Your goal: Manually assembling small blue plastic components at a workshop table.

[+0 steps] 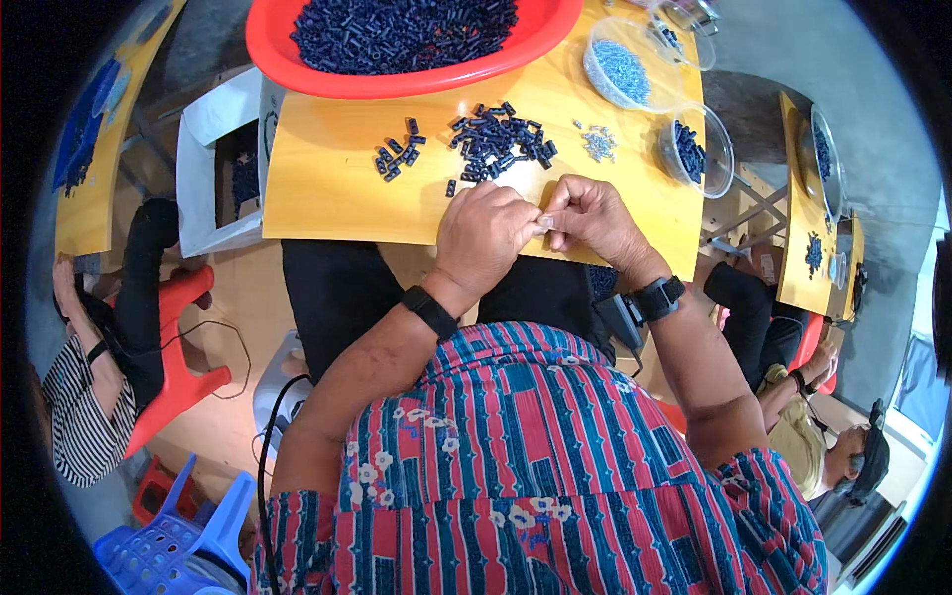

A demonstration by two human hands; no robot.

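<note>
My left hand (484, 230) and my right hand (595, 220) meet at the table's near edge, fingertips pinched together. Whatever they hold between them is too small and covered to name. Just beyond my left hand lies a loose pile of small dark blue plastic pieces (496, 139), with one single piece (451, 187) close to the knuckles. A smaller group of the same dark pieces (399, 151) is spread to the left. Beyond my right hand sits a little heap of tiny silvery parts (598, 143).
A red basin (416, 87) full of dark pieces stands at the table's far side. To the right are a clear tub of small silvery-blue parts (620, 71) and a clear cup of dark pieces (686, 149). A white box (203, 178) adjoins the table's left edge. People sit at tables on both sides.
</note>
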